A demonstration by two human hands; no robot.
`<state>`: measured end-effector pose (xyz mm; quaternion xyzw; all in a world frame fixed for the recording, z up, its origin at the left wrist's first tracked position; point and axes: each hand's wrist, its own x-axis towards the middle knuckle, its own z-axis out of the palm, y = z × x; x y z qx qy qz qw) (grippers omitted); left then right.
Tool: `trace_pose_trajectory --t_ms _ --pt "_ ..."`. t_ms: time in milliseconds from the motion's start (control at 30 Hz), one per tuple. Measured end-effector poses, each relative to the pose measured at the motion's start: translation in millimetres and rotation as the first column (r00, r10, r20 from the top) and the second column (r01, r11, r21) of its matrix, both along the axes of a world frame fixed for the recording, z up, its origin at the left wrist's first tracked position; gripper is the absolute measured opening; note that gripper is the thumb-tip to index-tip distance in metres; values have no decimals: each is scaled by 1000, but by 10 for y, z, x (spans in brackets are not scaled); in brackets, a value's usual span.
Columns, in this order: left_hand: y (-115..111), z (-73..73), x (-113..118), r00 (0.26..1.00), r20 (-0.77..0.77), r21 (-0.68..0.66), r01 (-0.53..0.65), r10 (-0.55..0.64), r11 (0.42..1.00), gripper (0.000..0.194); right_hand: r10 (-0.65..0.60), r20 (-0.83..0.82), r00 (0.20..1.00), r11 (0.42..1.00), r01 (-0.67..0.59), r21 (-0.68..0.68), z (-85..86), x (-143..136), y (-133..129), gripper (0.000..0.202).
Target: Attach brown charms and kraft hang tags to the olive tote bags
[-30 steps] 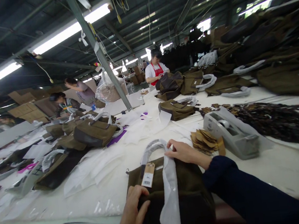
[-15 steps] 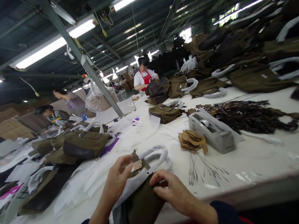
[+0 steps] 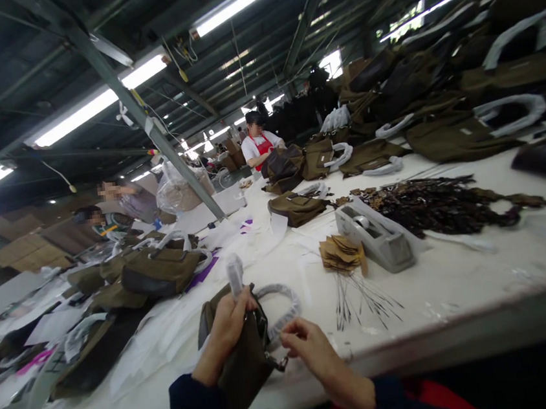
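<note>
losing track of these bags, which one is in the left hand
The olive bag at the table's near edge, its top held in the left hand. The other bags lie farther off, apart from that hand.

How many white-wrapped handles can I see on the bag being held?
2: one handle stands up above the left hand; the other handle loops out above the right hand. Parts of both are hidden.

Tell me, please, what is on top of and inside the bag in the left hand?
A wrapped handle stands above the left hand; a second handle loops near the right hand. The inside of the olive bag cannot be seen: its side and the left hand cover it.
</note>
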<state>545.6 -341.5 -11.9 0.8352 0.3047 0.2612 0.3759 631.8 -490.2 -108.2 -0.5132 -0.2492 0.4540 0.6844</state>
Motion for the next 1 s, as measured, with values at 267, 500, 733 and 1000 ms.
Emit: trace_pose_trajectory --t_ms 267,500,733,1000 --pt "-250 226 -211 994 55 73 -93 89 993 47 346 -361 866 914 -398 -78 3 18 196 48" --pt "-539 407 -439 961 202 96 -210 187 973 43 279 58 959 948 -265 -178 409 -34 464 23" --pt "-885 543 -702 860 436 181 -374 266 910 34 214 630 747 969 -245 -38 1671 573 802 13" --pt "-1294 -214 -1119 994 -104 -179 -34 15 983 30 0 972 -235 907 -410 -99 1996 775 751 16"
